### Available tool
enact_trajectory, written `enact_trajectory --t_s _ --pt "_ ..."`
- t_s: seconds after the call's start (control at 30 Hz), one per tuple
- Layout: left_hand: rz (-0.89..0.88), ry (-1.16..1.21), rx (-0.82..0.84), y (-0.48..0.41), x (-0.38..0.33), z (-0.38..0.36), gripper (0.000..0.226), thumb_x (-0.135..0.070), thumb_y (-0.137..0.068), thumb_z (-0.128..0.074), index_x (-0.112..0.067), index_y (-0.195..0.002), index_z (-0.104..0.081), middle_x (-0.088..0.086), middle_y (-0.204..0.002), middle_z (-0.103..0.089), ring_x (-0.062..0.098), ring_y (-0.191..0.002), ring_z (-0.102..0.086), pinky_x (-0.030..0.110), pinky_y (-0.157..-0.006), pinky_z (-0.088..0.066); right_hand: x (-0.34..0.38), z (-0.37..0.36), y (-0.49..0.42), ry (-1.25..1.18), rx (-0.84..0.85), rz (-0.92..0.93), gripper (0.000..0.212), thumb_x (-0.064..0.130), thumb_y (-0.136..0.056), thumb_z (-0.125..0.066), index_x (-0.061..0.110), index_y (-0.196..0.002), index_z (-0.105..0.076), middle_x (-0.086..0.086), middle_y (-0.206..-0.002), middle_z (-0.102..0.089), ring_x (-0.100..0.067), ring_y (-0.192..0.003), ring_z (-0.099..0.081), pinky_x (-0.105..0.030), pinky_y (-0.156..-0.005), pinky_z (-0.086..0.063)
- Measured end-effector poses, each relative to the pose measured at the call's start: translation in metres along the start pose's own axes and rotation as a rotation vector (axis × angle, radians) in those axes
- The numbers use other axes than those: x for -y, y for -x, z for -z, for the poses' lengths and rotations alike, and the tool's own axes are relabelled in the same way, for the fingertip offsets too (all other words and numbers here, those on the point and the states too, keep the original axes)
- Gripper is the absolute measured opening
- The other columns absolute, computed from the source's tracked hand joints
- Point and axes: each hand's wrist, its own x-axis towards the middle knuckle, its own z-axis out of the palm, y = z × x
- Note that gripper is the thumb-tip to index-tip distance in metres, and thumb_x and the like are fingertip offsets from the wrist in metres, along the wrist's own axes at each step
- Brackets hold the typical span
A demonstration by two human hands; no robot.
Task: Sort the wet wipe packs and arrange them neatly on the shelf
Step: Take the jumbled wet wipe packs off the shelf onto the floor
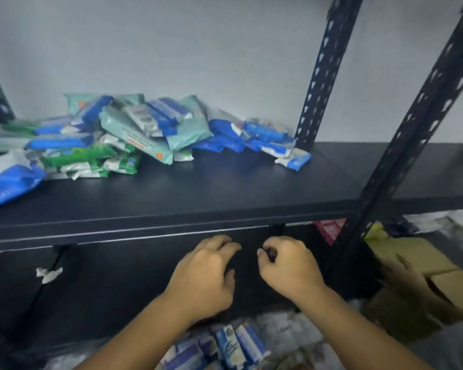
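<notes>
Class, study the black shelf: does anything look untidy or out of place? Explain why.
The blue, green and teal plastic wet wipe packs lie in a mixed, tilted heap at the back left of the black metal shelf; one blue-and-white pack strays by the perforated upright.

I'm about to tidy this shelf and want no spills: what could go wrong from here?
The pile of packs is loosely heaped, so pulling a green pack from underneath may topple the teal packs above. The small pack beside the upright post lies at the heap's far edge and may be missed.
</notes>
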Motion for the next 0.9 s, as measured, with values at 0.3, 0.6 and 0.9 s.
enact_trajectory --t_s 0.3,0.6,0.9 --pt "-0.130 -0.036 -0.181 -0.091 -0.022 0.074 0.046 -0.036 -0.085 -0.049 -0.036 -0.131 -0.055 -0.021 -0.128 -0.052 0.005 -0.118 -0.052 0.032 -0.096 -0.051 0.000 0.101 -0.086 0.000 -0.208 0.037 0.006 0.027 -0.085 -0.064 0.026 -0.080 -0.067 0.009 -0.078 -0.062 -0.009 -0.074 -0.059 -0.029 -0.067 -0.051" --pt "-0.125 -0.173 -0.209 -0.220 0.014 0.067 0.059 -0.031 -0.087 -0.059 -0.024 -0.144 -0.044 -0.005 -0.147 -0.042 0.020 -0.134 -0.041 0.041 -0.107 -0.044 -0.017 0.080 -0.193 0.190 -0.075 -0.081 0.055 0.039 -0.090 -0.052 0.025 -0.143 -0.047 0.005 -0.145 -0.042 -0.026 -0.132 -0.040 -0.049 -0.103 -0.035" --pt "-0.229 -0.249 -0.210 -0.332 0.023 0.080 0.052 -0.031 -0.097 -0.052 -0.019 -0.147 -0.044 -0.001 -0.148 -0.047 0.022 -0.139 -0.038 0.049 -0.111 -0.037 -0.032 0.066 -0.223 0.286 -0.182 -0.098 0.036 0.043 -0.092 -0.040 0.020 -0.091 -0.069 0.005 -0.108 -0.053 -0.021 -0.099 -0.056 -0.044 -0.095 -0.038"
